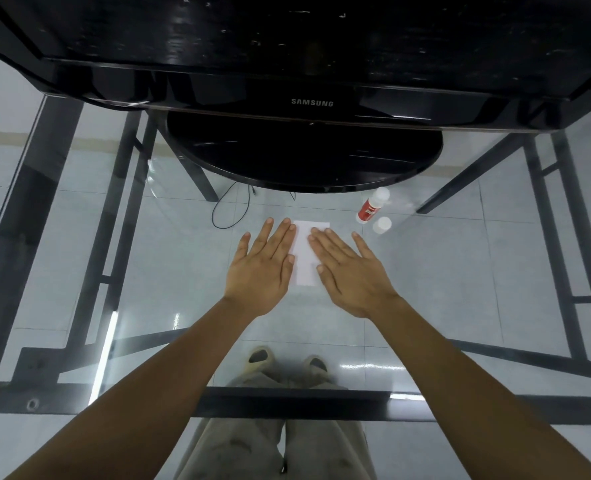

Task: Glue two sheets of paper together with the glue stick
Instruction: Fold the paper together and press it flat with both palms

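White paper (307, 252) lies flat on the glass table in the middle of the view; I cannot tell whether it is one sheet or two stacked. My left hand (264, 268) lies flat with straight fingers over the paper's left edge. My right hand (347, 271) lies flat with straight fingers over its right side. A red and white glue stick (370, 207) lies on its side on the glass to the upper right of the paper, apart from both hands. Its round white cap (381, 224) sits separately just beside it.
A black Samsung monitor (311, 102) on a round black stand (304, 157) rises right behind the paper. The glass table (460, 271) has a dark metal frame; through it show the tiled floor, a thin black cable (230, 209) and my legs and shoes.
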Motion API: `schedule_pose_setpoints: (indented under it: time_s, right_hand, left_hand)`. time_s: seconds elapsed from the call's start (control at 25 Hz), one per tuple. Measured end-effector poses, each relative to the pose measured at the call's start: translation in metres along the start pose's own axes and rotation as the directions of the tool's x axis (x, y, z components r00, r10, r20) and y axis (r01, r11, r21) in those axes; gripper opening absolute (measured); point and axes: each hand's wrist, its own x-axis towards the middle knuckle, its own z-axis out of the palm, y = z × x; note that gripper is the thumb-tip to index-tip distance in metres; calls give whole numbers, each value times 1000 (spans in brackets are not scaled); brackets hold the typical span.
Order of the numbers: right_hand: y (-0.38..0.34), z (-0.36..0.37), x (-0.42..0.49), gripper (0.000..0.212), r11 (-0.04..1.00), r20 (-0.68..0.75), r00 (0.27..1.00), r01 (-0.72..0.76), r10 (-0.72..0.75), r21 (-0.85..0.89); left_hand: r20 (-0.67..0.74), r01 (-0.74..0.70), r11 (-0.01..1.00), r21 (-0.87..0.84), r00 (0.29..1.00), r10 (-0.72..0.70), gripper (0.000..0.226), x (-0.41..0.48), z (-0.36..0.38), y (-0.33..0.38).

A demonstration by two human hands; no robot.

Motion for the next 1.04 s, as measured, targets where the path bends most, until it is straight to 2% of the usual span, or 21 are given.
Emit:
schedule_pose_setpoints:
  time_s: [0.08,0.24,0.4,0.56,0.6,0.72,0.76,0.92,1.04]
  right_hand:
    - [1,-3,6,53,999,-7,1000,-20,20,42]
    - [-6,3,5,53,991,19,994,106,-108,78]
    - [2,-2,16,54,992,-13,998,-55,57,118]
    - [-2,2,7,54,987,23,992,118,-121,104]
    - [0,2,7,54,989,23,993,116,-119,90]
    - [13,-5,16,54,998,-1,1000,-25,25,60]
    - [13,-7,18,54,997,-1,1000,-19,19,70]
    - [1,0,8,53,984,32,986,162,-165,79]
    - [9,-2,18,53,999,7,1000,4,-5,33]
  left_hand:
    - [5,1,1000,0,1000,-1,52,0,-1,0]
    - [19,-1,1000,14,1000,1,52,0,-1,-1]
    - [18,0,1000,15,1000,0,52,0,-2,0]
    - [19,-2,1000,18,1000,2,52,0,-2,-1]
    - [23,-2,1000,18,1000,2,52,0,-2,-1]
    - [26,3,1000,11,1000,-3,51,0,-3,0]
    - [25,2,1000,7,1000,-2,51,0,-3,0]
    - [22,3,1000,8,1000,-3,51,-1,-2,0]
    - [26,2,1000,21,1000,-3,51,0,-2,0]
